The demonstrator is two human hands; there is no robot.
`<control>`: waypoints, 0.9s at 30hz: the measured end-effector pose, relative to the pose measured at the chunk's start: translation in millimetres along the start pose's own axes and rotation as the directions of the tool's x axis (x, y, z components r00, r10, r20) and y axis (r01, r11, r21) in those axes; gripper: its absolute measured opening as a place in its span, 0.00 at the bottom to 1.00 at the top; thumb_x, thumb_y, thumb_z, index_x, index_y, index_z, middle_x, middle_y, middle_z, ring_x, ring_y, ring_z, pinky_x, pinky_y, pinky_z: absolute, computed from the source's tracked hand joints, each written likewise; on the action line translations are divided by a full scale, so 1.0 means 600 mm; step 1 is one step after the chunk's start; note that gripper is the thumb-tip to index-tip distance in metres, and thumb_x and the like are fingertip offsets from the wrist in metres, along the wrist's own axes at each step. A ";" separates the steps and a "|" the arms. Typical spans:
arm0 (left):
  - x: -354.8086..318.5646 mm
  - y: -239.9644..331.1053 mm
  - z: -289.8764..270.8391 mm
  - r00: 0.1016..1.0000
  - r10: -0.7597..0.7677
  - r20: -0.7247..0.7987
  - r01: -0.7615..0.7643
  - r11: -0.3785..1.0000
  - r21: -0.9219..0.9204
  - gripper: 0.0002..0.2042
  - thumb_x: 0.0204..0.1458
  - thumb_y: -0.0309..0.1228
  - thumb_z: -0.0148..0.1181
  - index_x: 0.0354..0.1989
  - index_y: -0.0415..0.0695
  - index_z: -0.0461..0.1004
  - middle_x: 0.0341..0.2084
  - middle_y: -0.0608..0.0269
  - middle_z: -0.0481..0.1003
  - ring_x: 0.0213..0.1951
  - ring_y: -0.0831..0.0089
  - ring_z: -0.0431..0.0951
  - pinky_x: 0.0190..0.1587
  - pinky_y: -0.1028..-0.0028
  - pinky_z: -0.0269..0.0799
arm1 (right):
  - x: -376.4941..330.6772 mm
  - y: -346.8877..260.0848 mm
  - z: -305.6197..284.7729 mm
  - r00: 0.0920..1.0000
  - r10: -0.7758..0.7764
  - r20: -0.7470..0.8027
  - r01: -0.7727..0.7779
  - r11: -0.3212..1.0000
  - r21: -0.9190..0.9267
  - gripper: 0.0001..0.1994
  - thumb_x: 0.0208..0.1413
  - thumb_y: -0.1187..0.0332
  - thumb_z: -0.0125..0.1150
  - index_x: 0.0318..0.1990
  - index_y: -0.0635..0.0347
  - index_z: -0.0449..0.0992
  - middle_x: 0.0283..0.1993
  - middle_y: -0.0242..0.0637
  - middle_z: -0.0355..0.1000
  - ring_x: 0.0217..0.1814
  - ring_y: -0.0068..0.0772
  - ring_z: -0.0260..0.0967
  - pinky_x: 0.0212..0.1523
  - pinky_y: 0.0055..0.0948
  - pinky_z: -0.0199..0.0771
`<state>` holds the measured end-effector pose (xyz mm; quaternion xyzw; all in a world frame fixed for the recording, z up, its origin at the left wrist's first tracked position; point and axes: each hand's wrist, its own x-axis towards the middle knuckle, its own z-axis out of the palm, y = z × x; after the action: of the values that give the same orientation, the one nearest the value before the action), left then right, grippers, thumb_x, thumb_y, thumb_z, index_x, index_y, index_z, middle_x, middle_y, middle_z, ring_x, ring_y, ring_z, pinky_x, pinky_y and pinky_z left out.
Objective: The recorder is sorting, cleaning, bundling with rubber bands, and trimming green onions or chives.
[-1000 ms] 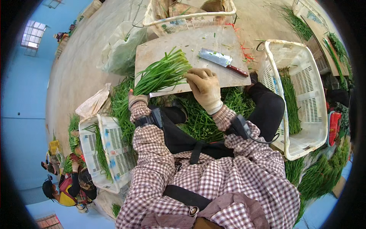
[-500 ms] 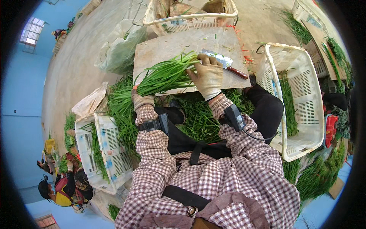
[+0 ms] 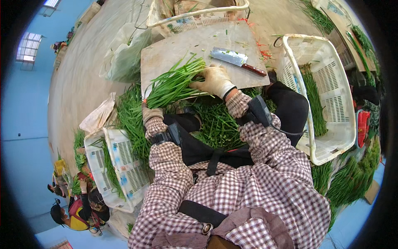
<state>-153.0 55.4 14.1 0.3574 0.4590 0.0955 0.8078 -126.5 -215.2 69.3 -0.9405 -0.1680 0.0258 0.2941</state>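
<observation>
A bunch of garlic chives lies slantwise over the near left part of a pale board. My right hand, in a soiled cream glove, grips the bunch near its pale ends. At the leafy end my left hand, also gloved, holds the chives from the left, its fingers mostly covered by leaves. A cleaver with a brown wooden handle rests flat on the board just beyond my right hand, untouched, with green scraps on its blade.
Loose greens heap beneath the board between my legs. White crates stand at the right, left and far side. A clear plastic bag sits left of the board. People work at the lower left.
My right hand has drawn left and nearer, still on the bunch, clear of the cleaver. The ends of the chives have shifted left. My left hand stays at the leafy end.
</observation>
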 end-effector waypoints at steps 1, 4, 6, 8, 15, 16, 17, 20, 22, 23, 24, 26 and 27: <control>0.001 -0.002 -0.003 1.000 -0.021 -0.020 0.020 0.997 -0.072 0.24 0.50 0.36 0.54 0.55 0.42 0.61 0.32 0.55 0.74 0.32 0.68 0.71 0.43 0.66 0.70 | 0.000 0.004 0.007 0.998 0.029 0.051 -0.033 0.997 0.073 0.23 0.42 0.45 0.57 0.37 0.53 0.78 0.35 0.44 0.74 0.44 0.42 0.69 0.47 0.35 0.66; 0.036 0.006 0.002 0.992 0.032 0.126 -0.009 0.983 -0.182 0.17 0.48 0.39 0.56 0.43 0.41 0.72 0.37 0.56 0.75 0.38 0.64 0.74 0.47 0.62 0.70 | 0.028 0.050 0.057 0.988 0.098 0.120 -0.130 0.946 0.297 0.21 0.44 0.48 0.56 0.40 0.51 0.77 0.40 0.45 0.73 0.45 0.41 0.70 0.49 0.33 0.67; 0.020 0.005 0.017 0.965 0.088 0.248 -0.034 0.976 -0.217 0.12 0.48 0.39 0.55 0.34 0.44 0.74 0.37 0.59 0.75 0.41 0.62 0.73 0.48 0.60 0.70 | 0.048 0.109 0.131 0.985 -0.164 -0.059 0.175 0.919 0.355 0.19 0.45 0.53 0.57 0.42 0.53 0.75 0.43 0.42 0.73 0.45 0.40 0.70 0.49 0.31 0.68; -0.002 0.017 0.022 0.958 0.127 0.259 -0.070 0.973 -0.220 0.10 0.48 0.38 0.56 0.32 0.44 0.73 0.36 0.60 0.75 0.40 0.63 0.73 0.47 0.60 0.70 | 0.031 0.080 0.112 0.981 -0.179 0.069 0.134 0.897 0.422 0.14 0.50 0.65 0.55 0.44 0.55 0.73 0.45 0.38 0.72 0.47 0.35 0.69 0.49 0.29 0.68; 0.008 0.028 -0.005 0.946 0.172 0.275 -0.155 0.985 -0.082 0.08 0.47 0.37 0.56 0.27 0.45 0.72 0.32 0.61 0.75 0.35 0.65 0.73 0.43 0.63 0.70 | -0.048 0.057 0.118 0.969 0.221 0.112 -0.246 0.917 0.314 0.11 0.44 0.63 0.62 0.34 0.58 0.76 0.32 0.45 0.74 0.38 0.44 0.72 0.39 0.35 0.71; 0.005 0.035 -0.002 0.958 0.150 0.243 -0.140 0.988 -0.062 0.10 0.48 0.38 0.55 0.30 0.44 0.73 0.34 0.58 0.75 0.36 0.64 0.73 0.44 0.64 0.70 | -0.058 0.049 0.085 0.988 0.152 0.005 -0.151 0.978 0.141 0.11 0.46 0.62 0.60 0.33 0.57 0.75 0.30 0.44 0.73 0.35 0.46 0.71 0.37 0.37 0.71; 0.002 0.044 -0.002 0.969 0.131 0.208 -0.124 0.991 -0.042 0.13 0.49 0.39 0.53 0.34 0.42 0.73 0.36 0.56 0.75 0.36 0.63 0.73 0.44 0.64 0.69 | -0.061 0.068 0.089 0.983 0.160 -0.085 -0.144 0.975 0.170 0.10 0.47 0.61 0.60 0.33 0.57 0.75 0.30 0.44 0.73 0.35 0.46 0.71 0.36 0.37 0.71; 0.024 0.071 -0.040 0.976 0.108 0.188 -0.090 0.991 -0.103 0.19 0.52 0.43 0.47 0.46 0.43 0.71 0.45 0.54 0.72 0.48 0.58 0.69 0.52 0.58 0.64 | -0.098 0.129 0.089 0.954 0.265 -0.139 -0.204 0.916 0.345 0.10 0.48 0.60 0.59 0.33 0.56 0.74 0.29 0.45 0.72 0.33 0.47 0.71 0.33 0.38 0.70; 0.018 0.077 -0.059 0.984 0.147 0.096 -0.147 0.989 -0.011 0.20 0.54 0.45 0.44 0.50 0.46 0.68 0.51 0.60 0.69 0.54 0.59 0.65 0.55 0.55 0.61 | -0.144 0.162 0.090 0.970 0.230 -0.077 -0.189 0.916 0.353 0.09 0.48 0.62 0.59 0.31 0.56 0.74 0.29 0.42 0.73 0.32 0.44 0.71 0.34 0.36 0.70; 0.007 0.076 -0.062 0.992 0.093 0.080 -0.086 0.993 -0.084 0.21 0.56 0.46 0.39 0.53 0.49 0.65 0.54 0.65 0.66 0.56 0.62 0.62 0.57 0.54 0.58 | -0.171 0.192 0.110 0.995 0.094 0.015 -0.094 0.952 0.292 0.08 0.46 0.63 0.60 0.33 0.54 0.73 0.27 0.42 0.72 0.33 0.42 0.71 0.36 0.36 0.71; 0.042 0.089 -0.096 0.952 0.222 0.213 -0.220 0.975 -0.031 0.22 0.56 0.47 0.38 0.55 0.48 0.62 0.56 0.65 0.64 0.57 0.63 0.61 0.57 0.54 0.57 | -0.176 0.175 0.088 0.958 0.115 0.264 -0.153 0.980 0.130 0.13 0.44 0.64 0.62 0.39 0.53 0.74 0.31 0.42 0.72 0.34 0.41 0.72 0.35 0.36 0.71; -0.007 0.076 -0.056 0.983 0.175 0.056 -0.166 0.977 -0.135 0.23 0.59 0.44 0.31 0.60 0.49 0.58 0.59 0.65 0.59 0.60 0.64 0.57 0.63 0.62 0.50 | -0.194 0.163 0.070 0.944 0.190 0.270 -0.131 0.966 -0.224 0.17 0.42 0.64 0.64 0.44 0.49 0.73 0.36 0.41 0.72 0.36 0.43 0.71 0.37 0.38 0.72; 0.007 0.077 -0.062 0.982 0.180 0.053 -0.171 0.976 -0.131 0.23 0.59 0.44 0.31 0.60 0.49 0.58 0.59 0.65 0.59 0.60 0.64 0.57 0.63 0.62 0.50 | -0.175 0.155 0.062 0.975 0.136 0.176 -0.125 0.990 -0.068 0.20 0.43 0.62 0.63 0.47 0.47 0.72 0.46 0.41 0.67 0.37 0.42 0.71 0.38 0.38 0.72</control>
<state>-172.6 109.1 29.7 0.3478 0.3922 0.1835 0.8316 -202.6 -301.4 -19.2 -0.9513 -0.1324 0.1251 0.2487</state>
